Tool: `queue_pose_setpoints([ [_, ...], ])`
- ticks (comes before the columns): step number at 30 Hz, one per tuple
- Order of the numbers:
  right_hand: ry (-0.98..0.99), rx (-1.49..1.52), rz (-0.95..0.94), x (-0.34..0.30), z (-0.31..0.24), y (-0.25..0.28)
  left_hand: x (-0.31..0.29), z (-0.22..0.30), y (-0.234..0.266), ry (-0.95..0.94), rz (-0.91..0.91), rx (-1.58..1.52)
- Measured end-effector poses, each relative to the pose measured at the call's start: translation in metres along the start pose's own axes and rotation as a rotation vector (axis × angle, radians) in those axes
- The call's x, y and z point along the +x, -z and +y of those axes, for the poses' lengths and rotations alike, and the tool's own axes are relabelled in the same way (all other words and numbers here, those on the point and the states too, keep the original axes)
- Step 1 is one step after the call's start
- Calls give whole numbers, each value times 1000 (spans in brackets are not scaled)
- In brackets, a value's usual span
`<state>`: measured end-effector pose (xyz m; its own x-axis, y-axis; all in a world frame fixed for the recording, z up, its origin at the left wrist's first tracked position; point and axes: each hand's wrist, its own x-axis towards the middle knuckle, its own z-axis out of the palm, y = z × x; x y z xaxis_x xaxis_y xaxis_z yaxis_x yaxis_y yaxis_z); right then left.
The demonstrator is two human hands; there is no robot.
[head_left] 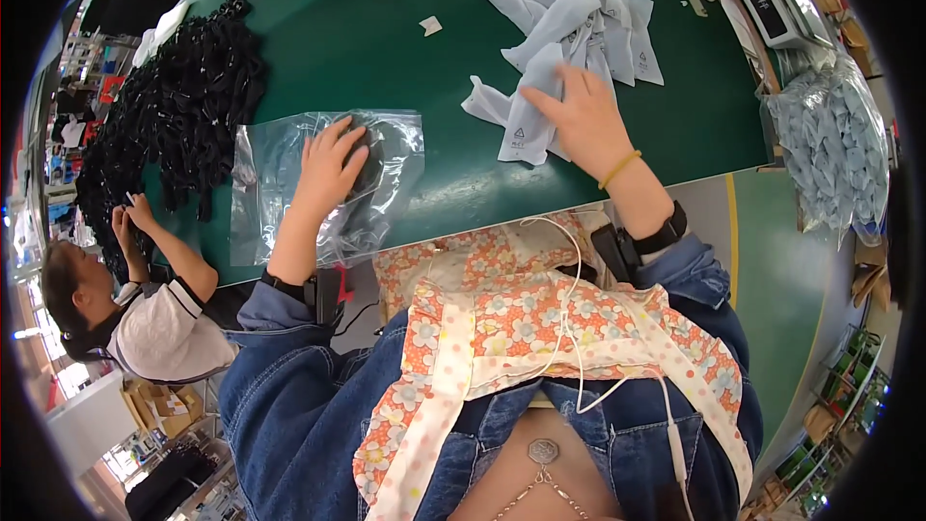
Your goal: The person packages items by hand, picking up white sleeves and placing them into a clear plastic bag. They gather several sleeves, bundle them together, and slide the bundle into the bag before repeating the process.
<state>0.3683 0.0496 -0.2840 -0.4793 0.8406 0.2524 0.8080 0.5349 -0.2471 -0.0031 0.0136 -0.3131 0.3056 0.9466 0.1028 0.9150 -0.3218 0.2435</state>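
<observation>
Lying under left hand: bag

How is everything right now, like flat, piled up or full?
Clear bag: flat, wrinkled
Gray pouches: loosely piled, overlapping
Black items: heaped
Bulging bag at right: full of grayish pieces
Left grip: open, on the clear bag
Right grip: open, on the gray pouches
Apron: worn

Jacket: blue denim, pale stitching, rolled cuffs
Apron: orange-and-white floral, dotted cream straps
Bracelet: yellow, toward two o'clock
Wristbands: black, at three and eight o'clock
Cord: thin, white
Pendant: silvery, faceted, beaded chain, five o'clock
</observation>
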Motion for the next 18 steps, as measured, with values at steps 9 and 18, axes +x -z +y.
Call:
queue_pose_setpoints([
  [9, 115, -10, 219, -2, 13, 8, 84, 128, -9, -434, 115, -121],
  [18, 248, 229, 17, -39, -6, 1, 77, 121, -20, -223, -223, -86],
])
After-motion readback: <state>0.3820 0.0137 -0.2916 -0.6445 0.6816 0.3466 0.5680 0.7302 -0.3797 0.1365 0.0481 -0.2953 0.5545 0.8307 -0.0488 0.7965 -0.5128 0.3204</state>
